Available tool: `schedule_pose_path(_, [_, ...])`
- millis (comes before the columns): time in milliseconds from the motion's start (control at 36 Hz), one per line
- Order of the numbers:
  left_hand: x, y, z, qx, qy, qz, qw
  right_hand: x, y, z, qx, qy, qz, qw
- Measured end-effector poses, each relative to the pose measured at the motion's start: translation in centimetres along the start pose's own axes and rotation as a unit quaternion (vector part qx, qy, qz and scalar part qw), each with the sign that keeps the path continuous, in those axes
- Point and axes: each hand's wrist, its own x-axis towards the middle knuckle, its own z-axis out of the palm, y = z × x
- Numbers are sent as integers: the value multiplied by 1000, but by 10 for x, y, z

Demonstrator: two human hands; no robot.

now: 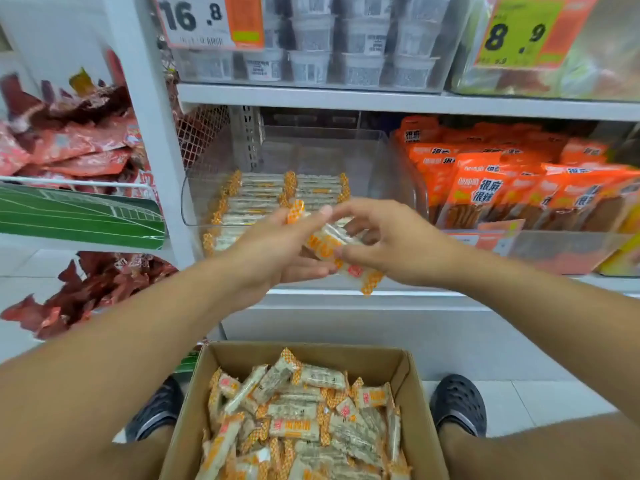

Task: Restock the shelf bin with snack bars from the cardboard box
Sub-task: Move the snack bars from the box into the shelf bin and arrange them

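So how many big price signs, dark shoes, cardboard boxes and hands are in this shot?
Big price signs: 2, reading 16.8 and 8.9
Dark shoes: 2, left shoe and right shoe
Cardboard box: 1
Hands: 2, left hand and right hand, both holding snack bars
Total: 7

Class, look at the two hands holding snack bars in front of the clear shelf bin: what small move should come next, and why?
Probably carry the snack bars forward over the clear bin's front rim and lay them on the rows inside. Both hands, left and right, already grip them just before the bin, which is only partly filled.
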Motion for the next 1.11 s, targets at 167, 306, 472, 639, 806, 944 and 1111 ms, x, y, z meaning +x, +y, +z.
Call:
schedule_pose_path(167, [43, 59, -47, 327, 85, 164, 927, 48, 9, -57, 74, 10, 39, 996])
schedule_pose_path(306, [103, 56, -63, 602, -67, 148, 782, 81, 34, -68, 3, -85, 81, 993])
schedule_pose_path(472, [151, 42, -63, 637, -166, 107, 745, 100, 44, -69, -146, -184, 72, 969])
schedule_pose_path(639, [164, 33, -59, 644, -210, 114, 726, 109, 44, -64, -272, -223, 47, 935])
schedule_pose_path(806, [165, 26, -53, 669, -262, 131, 684, 112, 44, -65, -241, -284, 91, 924])
schedule_pose_path(944, [166, 26, -50, 705, -240, 110, 658, 111, 42, -66, -236, -284, 93, 924])
schedule_pose_path(1111, [161, 26, -55, 668, -213, 101, 706, 108, 42, -66, -218, -263, 82, 936])
